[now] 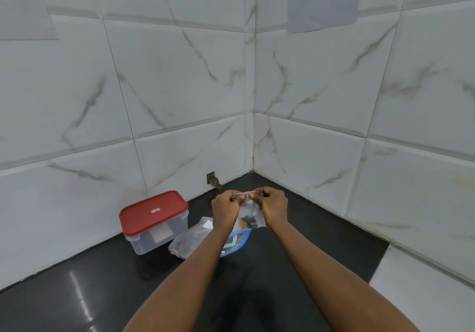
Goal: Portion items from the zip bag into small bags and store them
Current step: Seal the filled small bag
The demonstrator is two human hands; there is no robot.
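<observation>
Small bag (250,216): clear, with a few dark items seen at its bottom, held upright in the air above the counter (295,254), in front of the wall corner. Its top strip is pinched from both ends: the left hand (226,209) grips the left end, the right hand (272,207) grips the right end, fingers curled on both. Whether the strip is sealed cannot be told.

Zip bag (241,240): blue-edged, lying flat on the counter directly below the held bag, partly covered by the left forearm. A second clear bag (189,241) with dark contents is noted just beside it on the left, lying on its side. A clear plastic box (156,236) with a red lid (153,212) fitted on stands just left of that bag, near the left wall.

Surface: black, glossy, with light streaks reflected near the lower left. Room: two walls of white marble-veined tiles (180,87) meeting in a corner. A small square hole (212,179) is observed at the base of the left wall. One paper sheet (323,0) is fixed high on the right wall; another (25,10) high on the left wall.
</observation>
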